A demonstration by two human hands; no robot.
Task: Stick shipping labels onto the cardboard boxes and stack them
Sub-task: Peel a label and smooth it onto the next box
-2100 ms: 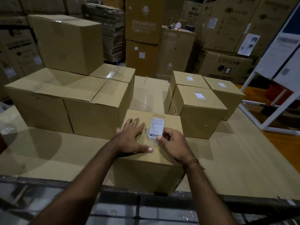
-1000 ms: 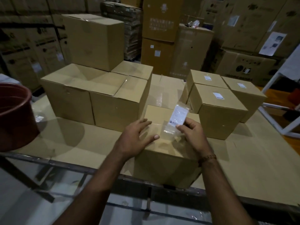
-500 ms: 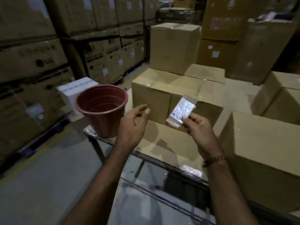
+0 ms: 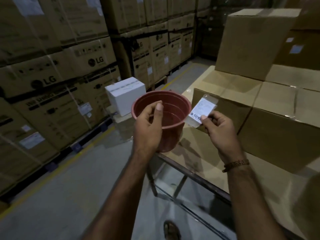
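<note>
Your right hand (image 4: 220, 130) pinches a label (image 4: 201, 110) over the table (image 4: 195, 149) edge, beside plain boxes (image 4: 270, 122); left hand (image 4: 147, 125) loose, empty, before a red pot (image 4: 171, 108) — warehouse cartons (image 4: 57, 70) stacked behind.

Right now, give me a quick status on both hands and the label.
Left hand empty, fingers loosely curled before red pot. Right hand pinching label by its lower corner. Label not on any box; nothing between hands.
</note>
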